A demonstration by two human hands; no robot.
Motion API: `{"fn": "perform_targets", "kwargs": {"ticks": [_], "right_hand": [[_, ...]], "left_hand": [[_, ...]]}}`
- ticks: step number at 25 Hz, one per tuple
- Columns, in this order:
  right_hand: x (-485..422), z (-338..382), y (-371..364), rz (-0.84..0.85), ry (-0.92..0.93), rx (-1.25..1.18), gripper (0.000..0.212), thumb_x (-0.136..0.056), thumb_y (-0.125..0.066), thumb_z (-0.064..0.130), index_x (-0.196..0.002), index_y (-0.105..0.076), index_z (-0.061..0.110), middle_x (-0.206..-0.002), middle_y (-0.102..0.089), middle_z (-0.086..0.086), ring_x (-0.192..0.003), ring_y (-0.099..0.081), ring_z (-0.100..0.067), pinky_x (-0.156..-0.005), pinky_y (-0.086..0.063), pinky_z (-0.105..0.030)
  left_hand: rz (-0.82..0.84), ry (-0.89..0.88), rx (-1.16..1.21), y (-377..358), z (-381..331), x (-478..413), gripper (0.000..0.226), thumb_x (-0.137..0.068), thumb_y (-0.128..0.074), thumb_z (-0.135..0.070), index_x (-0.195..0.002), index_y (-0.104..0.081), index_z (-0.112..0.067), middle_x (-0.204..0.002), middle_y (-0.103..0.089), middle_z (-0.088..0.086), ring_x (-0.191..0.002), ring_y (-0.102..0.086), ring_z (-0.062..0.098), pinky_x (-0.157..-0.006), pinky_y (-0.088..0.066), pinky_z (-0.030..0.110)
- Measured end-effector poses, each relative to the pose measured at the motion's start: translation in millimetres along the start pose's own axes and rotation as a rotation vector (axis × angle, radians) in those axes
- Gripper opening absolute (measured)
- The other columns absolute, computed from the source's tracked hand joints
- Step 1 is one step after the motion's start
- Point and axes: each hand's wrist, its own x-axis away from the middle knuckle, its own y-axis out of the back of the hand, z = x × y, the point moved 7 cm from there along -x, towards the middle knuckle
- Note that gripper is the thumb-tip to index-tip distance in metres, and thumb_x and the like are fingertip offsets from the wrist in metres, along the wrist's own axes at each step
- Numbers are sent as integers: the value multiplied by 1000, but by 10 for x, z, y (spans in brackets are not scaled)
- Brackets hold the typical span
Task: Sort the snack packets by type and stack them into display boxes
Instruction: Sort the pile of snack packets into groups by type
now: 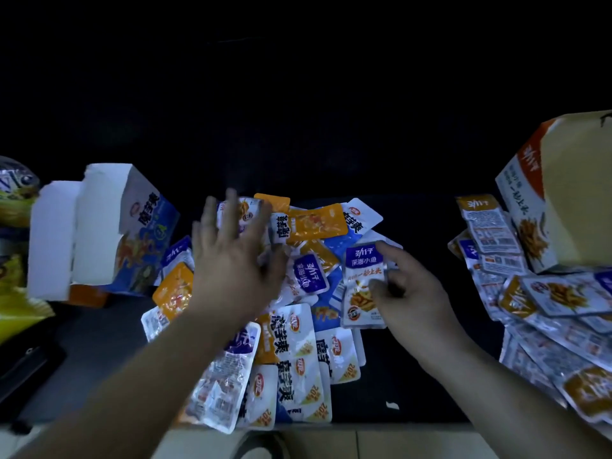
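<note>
A loose heap of snack packets [298, 342], white, blue and orange, covers the middle of the dark table. My right hand [410, 293] pinches a purple-and-white fish packet [362, 283] by its right edge, holding it upright over the heap. My left hand [231, 260] hovers over the heap's left side with fingers spread and holds nothing. A blue-and-white display box [132, 233] stands at the left with its white flaps open. A white-and-orange display box [543, 207] leans at the right, with fish packets [543, 299] fanned out below it.
Yellow and blue packaging [13, 207] sits at the far left edge. A dark flat object [26, 366] lies at the lower left. A small white scrap [392, 405] rests on the table near the front edge. Beyond the table everything is dark.
</note>
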Motion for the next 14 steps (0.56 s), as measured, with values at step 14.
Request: {"fn": "perform_targets", "kwargs": {"ticks": [14], "right_hand": [[64,35,-163,5,127,101,50,-104,-56,19,-132,-42,58,-109,-70,22,-98,-66,8,-67,-54,-11]], "left_hand": [[143,-306,220,-253,-242,809,42,-104,-53,-33,-143,-60,-21,-157,-49,0,-148,-42,18,-115,-44,46]]}}
